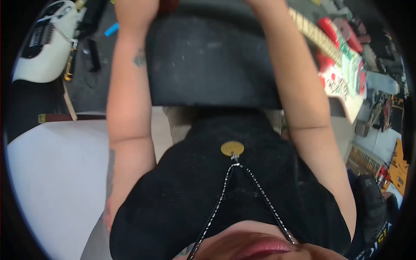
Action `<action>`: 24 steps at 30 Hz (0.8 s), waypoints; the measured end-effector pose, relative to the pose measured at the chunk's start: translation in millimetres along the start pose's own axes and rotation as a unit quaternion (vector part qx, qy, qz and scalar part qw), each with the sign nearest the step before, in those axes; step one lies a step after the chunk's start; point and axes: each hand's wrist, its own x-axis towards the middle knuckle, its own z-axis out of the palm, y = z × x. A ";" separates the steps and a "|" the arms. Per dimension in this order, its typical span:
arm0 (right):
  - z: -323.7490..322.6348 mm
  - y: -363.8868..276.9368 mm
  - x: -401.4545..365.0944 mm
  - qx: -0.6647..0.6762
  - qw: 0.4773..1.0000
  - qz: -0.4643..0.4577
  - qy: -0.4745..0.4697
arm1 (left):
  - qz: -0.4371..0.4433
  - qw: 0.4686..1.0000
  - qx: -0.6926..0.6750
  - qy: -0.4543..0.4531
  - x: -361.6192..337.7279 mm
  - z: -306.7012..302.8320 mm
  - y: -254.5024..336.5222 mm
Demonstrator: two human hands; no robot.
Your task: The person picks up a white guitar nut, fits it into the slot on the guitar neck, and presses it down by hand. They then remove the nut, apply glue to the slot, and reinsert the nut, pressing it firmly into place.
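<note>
Both arms reach forward over a black work surface. My left hand is at the top edge of the view, with its fingers cut off. Close beside it on the right is a dark red object, only partly in view. My right hand also runs out of the top edge, fingers out of sight. Nearest to it is the pale fretted neck of an electric guitar. The guitar's red and white body, with a green-edged pickguard, lies to the right of my right forearm.
At the left lies a white guitar body with a black pickguard. Near it are a yellow-and-black tool, a small black object and a blue piece. A wooden stick sits by the edge; mixed items crowd the right.
</note>
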 end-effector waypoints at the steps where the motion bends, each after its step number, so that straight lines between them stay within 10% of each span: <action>1: -1.2 -0.7 -7.4 -0.023 0.999 -0.027 0.011 | 0.003 0.999 -0.045 0.004 2.0 4.5 4.0; 9: -13.3 22.0 -27.3 -0.176 0.979 -0.101 -0.013 | 0.043 0.997 -0.054 0.026 0.9 8.7 -1.3; 15: -13.0 35.1 -27.8 -0.320 0.892 -0.317 -0.018 | 0.101 0.974 0.181 0.088 10.7 -10.6 -28.3; 24: 24.7 28.7 -39.0 -0.418 0.871 -0.259 -0.018 | -0.016 0.996 0.041 0.078 -39.6 4.2 -2.2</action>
